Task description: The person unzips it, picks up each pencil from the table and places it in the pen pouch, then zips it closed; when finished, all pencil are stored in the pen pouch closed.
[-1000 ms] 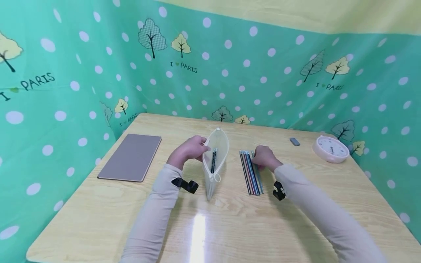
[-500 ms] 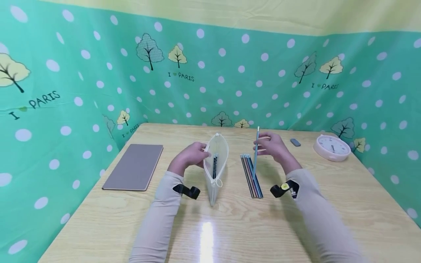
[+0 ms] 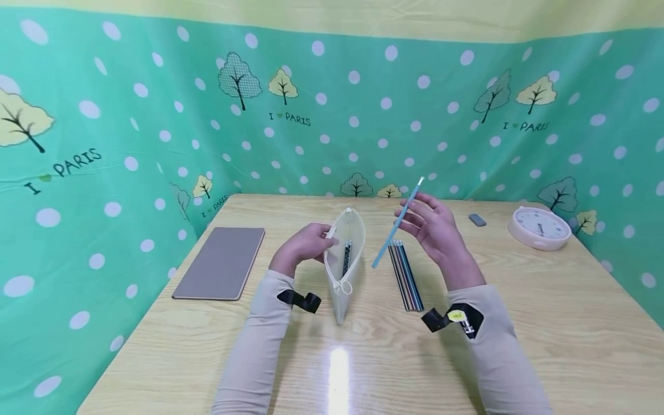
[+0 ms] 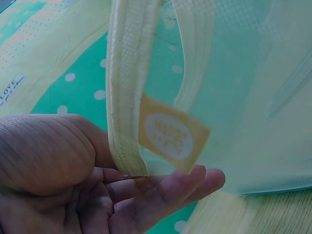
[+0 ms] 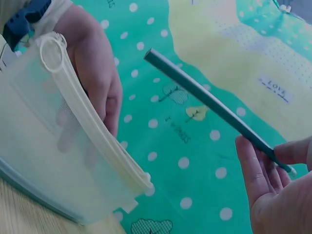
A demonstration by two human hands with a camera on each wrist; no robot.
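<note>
My left hand (image 3: 306,245) grips the rim of a translucent white zip pouch (image 3: 339,297) between thumb and fingers. The pouch gapes open at the top, and a few dark pencils (image 3: 346,256) stand inside it. In the left wrist view an orange label (image 4: 168,134) hangs from its zip edge. My right hand (image 3: 436,233) pinches a light blue pencil (image 3: 391,233) near its white-tipped end, aloft and tilted, the other end toward the pouch. In the right wrist view the pencil (image 5: 214,105) is apart from the pouch. Below lies a row of several pencils (image 3: 406,279) on the table.
A grey notebook (image 3: 220,263) lies at the left of the wooden table (image 3: 389,363). At the back right are a small grey eraser (image 3: 477,219) and a round pink-rimmed clock (image 3: 539,229). A green dotted curtain (image 3: 311,144) stands behind the table.
My right hand has picked the light blue pencil from the row, raised it, and swung its lower end left toward the pouch. My left hand keeps its hold on the pouch.
</note>
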